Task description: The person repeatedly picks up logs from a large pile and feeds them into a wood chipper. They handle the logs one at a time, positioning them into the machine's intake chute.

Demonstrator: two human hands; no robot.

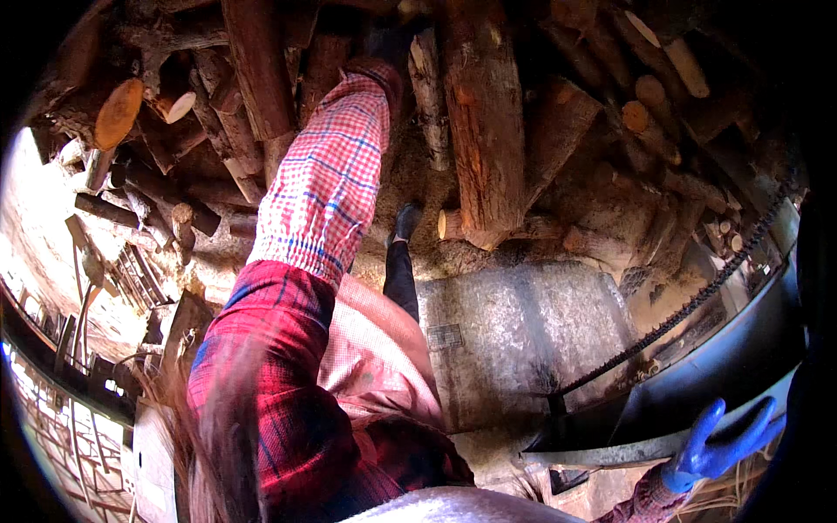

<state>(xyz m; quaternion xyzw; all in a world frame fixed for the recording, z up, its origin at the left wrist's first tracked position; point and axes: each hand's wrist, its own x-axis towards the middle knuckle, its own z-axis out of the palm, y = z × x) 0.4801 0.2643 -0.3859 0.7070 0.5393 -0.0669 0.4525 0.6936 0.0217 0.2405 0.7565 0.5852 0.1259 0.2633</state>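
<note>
My left arm, in a red plaid sleeve, stretches up and away into a stack of cut logs. My left hand [389,45] is a dark shape past the cuff, beside a thick reddish log [481,122] that leans down onto the pile. Its fingers are lost in shadow. My right hand [722,443], in a blue glove, lies with fingers spread on the curved metal rim [610,453] of a machine at the lower right. It holds nothing.
Logs and split wood [218,131] fill the top of the view. A grey metal plate [523,336] covers the ground in front of my black-clad leg [401,261]. A dark chain [689,305] runs diagonally along the machine. Rails and boards lie at the left.
</note>
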